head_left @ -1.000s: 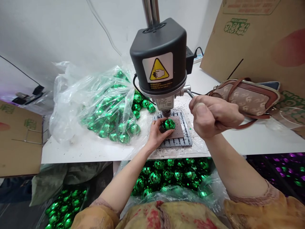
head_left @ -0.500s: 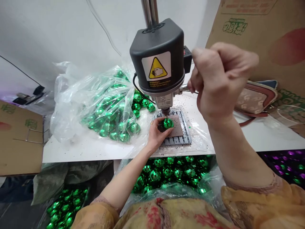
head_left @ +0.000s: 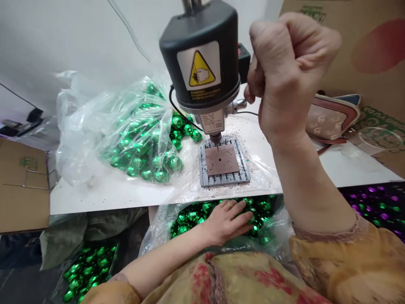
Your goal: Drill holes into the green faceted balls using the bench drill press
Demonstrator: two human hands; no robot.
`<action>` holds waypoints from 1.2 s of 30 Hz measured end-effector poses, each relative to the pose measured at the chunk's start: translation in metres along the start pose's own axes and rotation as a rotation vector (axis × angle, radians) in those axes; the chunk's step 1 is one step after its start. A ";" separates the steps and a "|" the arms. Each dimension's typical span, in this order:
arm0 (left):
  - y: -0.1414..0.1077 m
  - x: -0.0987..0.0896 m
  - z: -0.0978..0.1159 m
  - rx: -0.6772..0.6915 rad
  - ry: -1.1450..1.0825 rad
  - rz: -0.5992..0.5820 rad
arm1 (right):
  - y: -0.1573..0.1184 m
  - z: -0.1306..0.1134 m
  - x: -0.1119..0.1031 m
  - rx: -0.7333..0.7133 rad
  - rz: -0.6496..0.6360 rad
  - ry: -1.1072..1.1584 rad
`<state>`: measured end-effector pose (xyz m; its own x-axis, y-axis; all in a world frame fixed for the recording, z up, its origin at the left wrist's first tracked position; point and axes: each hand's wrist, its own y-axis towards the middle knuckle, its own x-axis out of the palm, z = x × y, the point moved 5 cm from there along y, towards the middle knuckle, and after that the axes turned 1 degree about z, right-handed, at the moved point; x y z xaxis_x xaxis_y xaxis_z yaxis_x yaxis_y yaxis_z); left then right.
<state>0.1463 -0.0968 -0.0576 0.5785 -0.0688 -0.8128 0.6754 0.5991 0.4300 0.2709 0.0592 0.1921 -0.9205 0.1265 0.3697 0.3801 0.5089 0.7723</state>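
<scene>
A black drill press (head_left: 202, 55) with a yellow warning sticker stands over a slotted metal base (head_left: 224, 179). On that base lies a brown board (head_left: 222, 160) with a dark hole in it and no ball on top. My left hand (head_left: 228, 220) is palm down over shiny green faceted balls (head_left: 193, 215) in the plastic-lined container below the table edge, its fingers spread. Raised at the right of the drill, my right hand (head_left: 284, 63) is closed beside the press's side lever; what its fingers wrap is hidden.
A clear plastic bag (head_left: 85, 131) and more green balls (head_left: 139, 160) lie on the white table (head_left: 95, 198), left of the drill. Behind my right arm are a pink-edged pouch (head_left: 332, 118) and a cardboard box (head_left: 376, 50). Purple and green pieces (head_left: 373, 207) show at lower right.
My left hand has moved from the board down to the container of balls. The green ball it held under the drill is no longer on the board. The view has shifted slightly.
</scene>
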 end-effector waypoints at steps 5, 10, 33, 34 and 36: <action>0.038 -0.092 -0.107 -0.427 0.102 0.535 | -0.004 0.003 -0.004 -0.028 -0.002 0.049; 0.090 -0.122 -0.215 -0.648 0.094 0.456 | -0.004 0.004 -0.005 -0.043 0.016 0.075; 0.055 -0.067 -0.149 -0.688 -0.789 0.546 | -0.008 0.002 -0.007 -0.037 0.002 -0.042; 0.056 -0.065 -0.150 -0.669 -0.779 0.532 | -0.009 0.002 -0.007 -0.035 0.003 -0.037; 0.058 -0.062 -0.152 -0.639 -0.747 0.508 | -0.009 0.001 -0.007 -0.042 0.003 -0.032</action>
<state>0.0800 0.0635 -0.0420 0.9973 -0.0336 -0.0654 0.0455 0.9808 0.1896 0.2741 0.0549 0.1818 -0.9215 0.1553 0.3560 0.3858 0.4727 0.7923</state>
